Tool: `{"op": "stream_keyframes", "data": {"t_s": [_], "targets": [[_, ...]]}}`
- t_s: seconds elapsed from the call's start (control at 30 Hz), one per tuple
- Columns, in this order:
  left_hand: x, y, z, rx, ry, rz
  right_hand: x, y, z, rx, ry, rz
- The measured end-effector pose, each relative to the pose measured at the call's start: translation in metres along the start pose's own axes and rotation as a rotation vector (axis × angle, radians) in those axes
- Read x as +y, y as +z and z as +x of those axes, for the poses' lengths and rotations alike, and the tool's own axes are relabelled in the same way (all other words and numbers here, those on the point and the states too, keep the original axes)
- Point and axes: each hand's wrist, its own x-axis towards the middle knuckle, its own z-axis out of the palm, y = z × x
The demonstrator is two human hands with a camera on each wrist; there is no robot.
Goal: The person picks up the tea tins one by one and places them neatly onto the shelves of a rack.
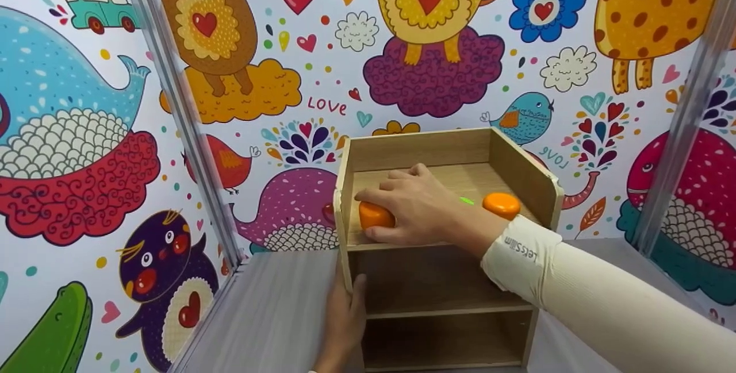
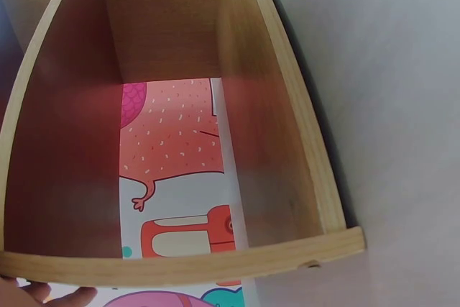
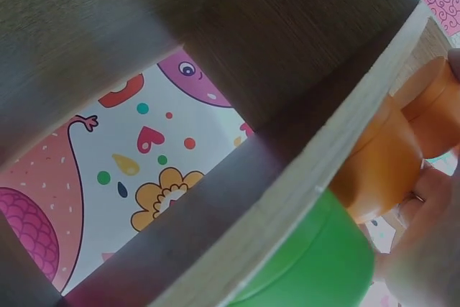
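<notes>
My right hand (image 1: 411,206) reaches over the top tray of a small wooden shelf unit (image 1: 420,150), its thumb and fingers gripping an orange round-sided cup (image 1: 376,216) near the left wall. Another orange cup (image 1: 501,205) stands further right on the tray. Between them a bit of a green cup (image 1: 467,200) peeks out, mostly hidden behind my wrist; the right wrist view shows more of this green cup (image 3: 309,264). Lower down, my left hand (image 1: 345,318) holds the unit's left side panel, thumb at the front edge. Its fingertips (image 2: 75,297) show just past the wood.
Below the tray are two open compartments, a middle shelf (image 1: 443,311) and a bottom one (image 1: 448,356). The unit stands on a grey surface (image 1: 270,304). Walls printed with cartoon animals, joined by metal posts (image 1: 184,114), enclose it closely.
</notes>
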Motion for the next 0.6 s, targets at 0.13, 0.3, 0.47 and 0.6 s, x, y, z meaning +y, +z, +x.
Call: {"op": "stream_keyframes", "data": {"t_s": [0.13,0.3,0.47,0.6], "targets": [[0.006,-0.001,0.001,0.006,-0.002,-0.009,0.001,0.003,0.0,-0.011,0.001,-0.001],[-0.004,0.001,0.001,0.005,0.018,-0.016,0.001,0.005,0.0,-0.02,0.001,-0.004],[-0.006,0.002,0.001,0.014,0.048,-0.003,0.001,0.006,0.001,-0.028,0.003,-0.008],[-0.005,0.002,0.002,0.007,0.029,-0.013,0.0,0.008,0.0,-0.027,-0.006,-0.029]]}}
